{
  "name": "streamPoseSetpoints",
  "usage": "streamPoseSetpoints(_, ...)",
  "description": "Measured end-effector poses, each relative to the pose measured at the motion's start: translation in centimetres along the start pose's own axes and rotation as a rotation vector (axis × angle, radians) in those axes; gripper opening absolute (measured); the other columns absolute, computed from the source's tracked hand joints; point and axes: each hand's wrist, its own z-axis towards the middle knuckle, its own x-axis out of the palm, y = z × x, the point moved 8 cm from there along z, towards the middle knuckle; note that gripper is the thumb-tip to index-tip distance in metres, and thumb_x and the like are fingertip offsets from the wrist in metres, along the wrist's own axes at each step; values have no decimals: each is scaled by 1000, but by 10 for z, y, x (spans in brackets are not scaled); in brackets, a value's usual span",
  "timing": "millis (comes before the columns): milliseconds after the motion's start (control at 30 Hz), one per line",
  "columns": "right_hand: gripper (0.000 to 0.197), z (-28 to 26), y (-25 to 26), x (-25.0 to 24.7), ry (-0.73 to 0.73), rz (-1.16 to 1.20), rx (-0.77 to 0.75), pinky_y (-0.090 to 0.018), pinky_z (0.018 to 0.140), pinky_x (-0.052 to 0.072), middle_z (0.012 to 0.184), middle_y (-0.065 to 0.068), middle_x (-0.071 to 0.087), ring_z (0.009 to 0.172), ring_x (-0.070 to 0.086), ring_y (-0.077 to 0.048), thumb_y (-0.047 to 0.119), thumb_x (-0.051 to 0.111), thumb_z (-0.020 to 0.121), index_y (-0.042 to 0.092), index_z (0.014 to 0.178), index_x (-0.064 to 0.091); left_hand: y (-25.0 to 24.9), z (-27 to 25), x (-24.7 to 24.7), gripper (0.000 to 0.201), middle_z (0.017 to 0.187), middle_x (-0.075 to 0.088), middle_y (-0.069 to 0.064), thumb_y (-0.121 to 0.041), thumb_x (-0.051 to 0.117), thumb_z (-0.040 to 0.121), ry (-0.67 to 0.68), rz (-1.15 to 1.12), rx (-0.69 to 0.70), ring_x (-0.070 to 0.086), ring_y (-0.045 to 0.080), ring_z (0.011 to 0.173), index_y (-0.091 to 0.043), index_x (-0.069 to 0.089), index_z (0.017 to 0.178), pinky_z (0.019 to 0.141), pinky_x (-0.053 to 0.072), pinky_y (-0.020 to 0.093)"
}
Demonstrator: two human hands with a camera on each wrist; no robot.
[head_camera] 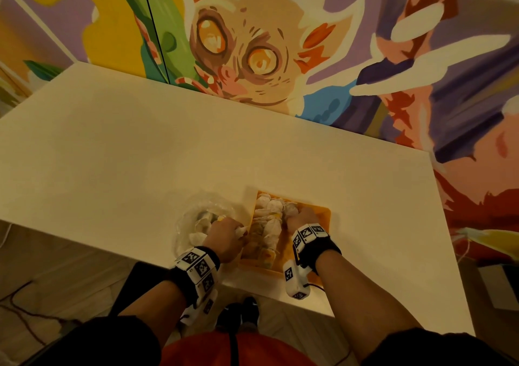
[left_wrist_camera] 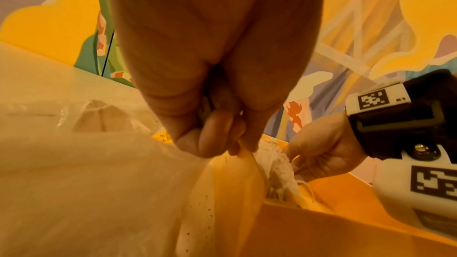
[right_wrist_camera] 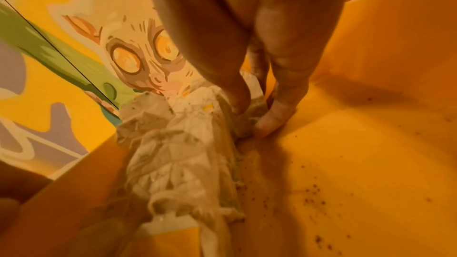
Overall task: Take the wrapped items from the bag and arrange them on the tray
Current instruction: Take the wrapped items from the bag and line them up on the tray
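An orange tray (head_camera: 323, 213) lies near the table's front edge, with several white paper-wrapped items (head_camera: 270, 219) in rows on its left half. To its left a clear plastic bag (head_camera: 196, 216) holds more wrapped items (left_wrist_camera: 99, 117). My left hand (head_camera: 227, 236) is at the bag's right side by the tray's left rim, and its curled fingers (left_wrist_camera: 210, 140) pinch the top of one wrapped item (left_wrist_camera: 235, 179). My right hand (right_wrist_camera: 252, 116) reaches down into the tray (right_wrist_camera: 358, 153), where thumb and fingers pinch a wrapped item (right_wrist_camera: 247, 126) at the right edge of the pile (right_wrist_camera: 178, 153).
The white table (head_camera: 140, 146) stands against a painted mural wall (head_camera: 252, 42). Dark crumbs (right_wrist_camera: 311, 191) are scattered over the tray's bare right half. Wooden floor and cables (head_camera: 33, 309) show below the table's front edge.
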Motion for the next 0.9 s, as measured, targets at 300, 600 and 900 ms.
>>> streamPoseSetpoints(300,13,-32,17,-25,-159,285,-182,-32,61,52,94,-9,66,80,65,-25,20,62,89,12,99,58,1,-5,-14,10,84,71,-7,-28,68,86,-54,-302,59,61,6,76,-21,74,87,62,43,20)
streamPoseSetpoints(600,25,-124,85,5,297,442,-694,-14,70,49,93,6,66,79,59,-8,27,81,77,19,99,72,-5,-7,-17,9,56,61,5,-9,64,87,97,-570,61,54,21,47,-9,65,78,51,45,35)
streamPoseSetpoints(900,7,-119,80,-11,221,547,-674,-15,77,49,90,5,70,89,65,-7,20,74,84,24,85,69,-1,-15,-18,11,61,62,3,-19,71,87,68,-688,37,59,15,53,-10,67,87,51,50,32)
